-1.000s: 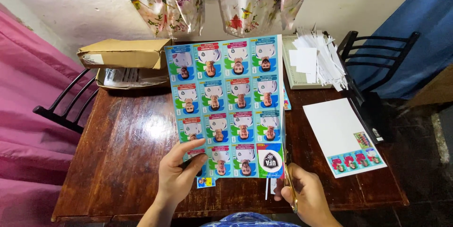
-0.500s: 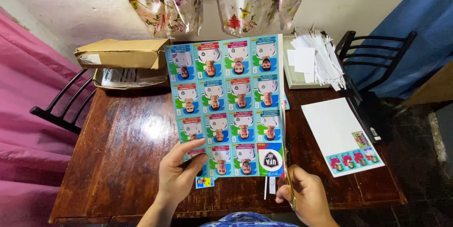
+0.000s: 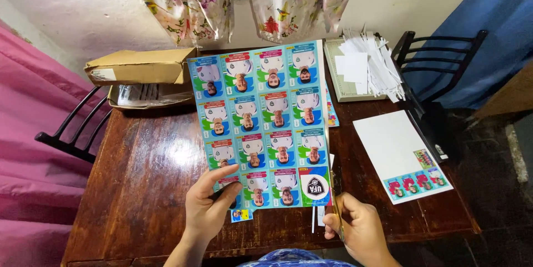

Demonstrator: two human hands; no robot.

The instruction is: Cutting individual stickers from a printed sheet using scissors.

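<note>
My left hand (image 3: 208,207) pinches the lower left corner of a large printed sheet (image 3: 266,128) covered in rows of small colourful picture cards. The sheet is held up, tilted over the wooden table (image 3: 144,189). My right hand (image 3: 361,229) is closed on thin scissors (image 3: 337,200), whose blades lie along the sheet's lower right edge. One small cut card (image 3: 241,215) lies on the table just below the sheet, under my left hand. Narrow white paper strips (image 3: 316,218) lie between my hands.
Cardboard boxes (image 3: 136,66) and a wrapped packet (image 3: 147,95) sit at the back left. A cutting board piled with white strips (image 3: 363,61) is at the back right. A white sheet with a row of cards (image 3: 400,153) lies right. Black chairs (image 3: 69,134) (image 3: 438,61) flank the table.
</note>
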